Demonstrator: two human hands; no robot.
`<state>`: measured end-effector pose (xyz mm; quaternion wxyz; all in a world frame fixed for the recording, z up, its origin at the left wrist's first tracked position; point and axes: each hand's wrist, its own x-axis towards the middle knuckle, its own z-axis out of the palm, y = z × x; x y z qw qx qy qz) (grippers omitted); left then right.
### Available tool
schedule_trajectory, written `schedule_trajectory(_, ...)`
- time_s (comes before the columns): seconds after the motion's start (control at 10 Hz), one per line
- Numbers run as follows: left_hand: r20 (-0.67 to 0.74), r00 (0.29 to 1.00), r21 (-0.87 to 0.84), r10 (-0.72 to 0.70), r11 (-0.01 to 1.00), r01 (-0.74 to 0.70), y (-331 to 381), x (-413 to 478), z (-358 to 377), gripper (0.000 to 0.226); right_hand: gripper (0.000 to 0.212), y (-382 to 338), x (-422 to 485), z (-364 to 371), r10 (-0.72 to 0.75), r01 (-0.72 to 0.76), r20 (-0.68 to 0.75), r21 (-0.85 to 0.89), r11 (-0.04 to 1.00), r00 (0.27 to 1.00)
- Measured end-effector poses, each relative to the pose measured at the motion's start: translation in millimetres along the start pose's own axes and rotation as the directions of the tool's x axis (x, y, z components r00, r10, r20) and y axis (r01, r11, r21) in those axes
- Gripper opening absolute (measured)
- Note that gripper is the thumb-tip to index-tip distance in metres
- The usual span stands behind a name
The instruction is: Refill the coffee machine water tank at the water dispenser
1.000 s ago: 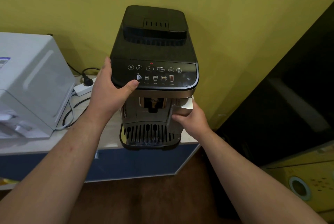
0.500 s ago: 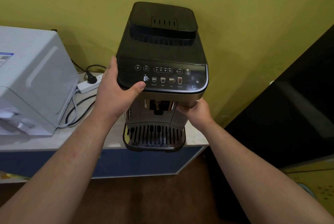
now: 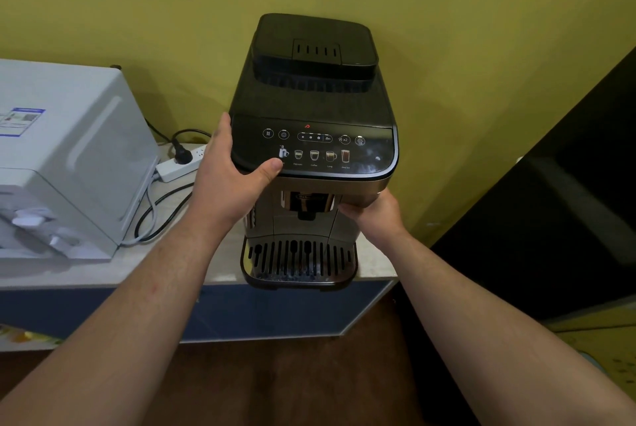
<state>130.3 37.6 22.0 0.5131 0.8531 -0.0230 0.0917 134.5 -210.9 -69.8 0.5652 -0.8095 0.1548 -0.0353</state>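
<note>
A coffee machine [image 3: 311,150] at the counter's [image 3: 113,267] front right corner is gripped at its upper left edge by the left hand [image 3: 229,184], while its lower right front is clasped by the right hand [image 3: 373,210].

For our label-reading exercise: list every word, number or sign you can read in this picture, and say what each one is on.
"x2": coffee machine control panel, beside the power symbol.
"Espresso", "Coffee", "Long", "Over Ice": tiny captions under the panel's cup icons, only just readable.
Caption under the leftmost icon: hidden by the left hand thumb.
Brand badge above the spout: too dark to read.
Blue sticker on the white appliance: too blurred to read.
</note>
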Motion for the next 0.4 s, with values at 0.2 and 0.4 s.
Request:
schedule_trajectory(0.2,0.011,1.000,-0.023,-0.005,1.000,0.005,0.2,0.6,-0.8,0.102,0.054,-5.6,-8.0,-3.6,-0.012,0.012,-0.001,-0.074,0.997,1.000)
schedule_trajectory(0.4,0.035,0.999,-0.011,0.008,1.000,-0.007,-1.5,3.5,-3.1,0.103,0.036,-6.6,-25.0,-15.4,-0.006,0.020,0.075,-0.192,0.981,0.997)
